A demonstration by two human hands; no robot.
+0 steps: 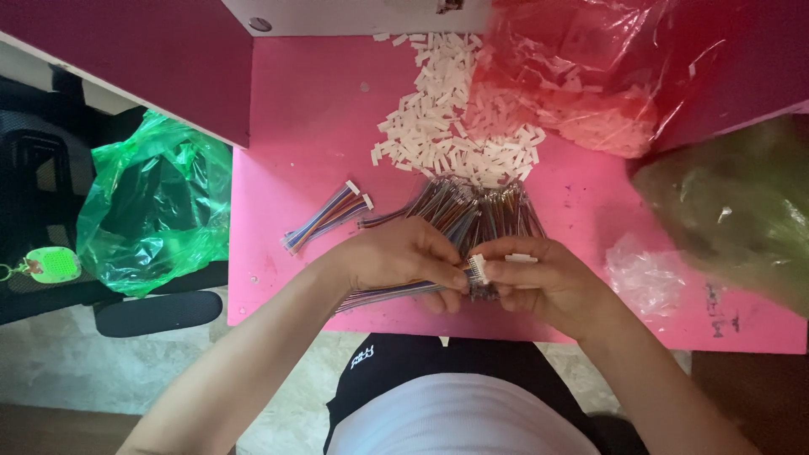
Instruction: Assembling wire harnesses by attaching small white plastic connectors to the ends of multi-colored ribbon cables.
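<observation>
Left hand [404, 257] grips a flat multicoloured ribbon cable [383, 296]; right hand [539, 282] pinches a small white plastic connector [478, 269] at its end. Crinkled clear bag [581, 76] of connectors behind, glossy green bag [152, 202] at left.

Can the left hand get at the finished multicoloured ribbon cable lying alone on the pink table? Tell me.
Probably not yet: the left hand is holding a multicoloured cable, though the way to the lone cable looks free.
</observation>
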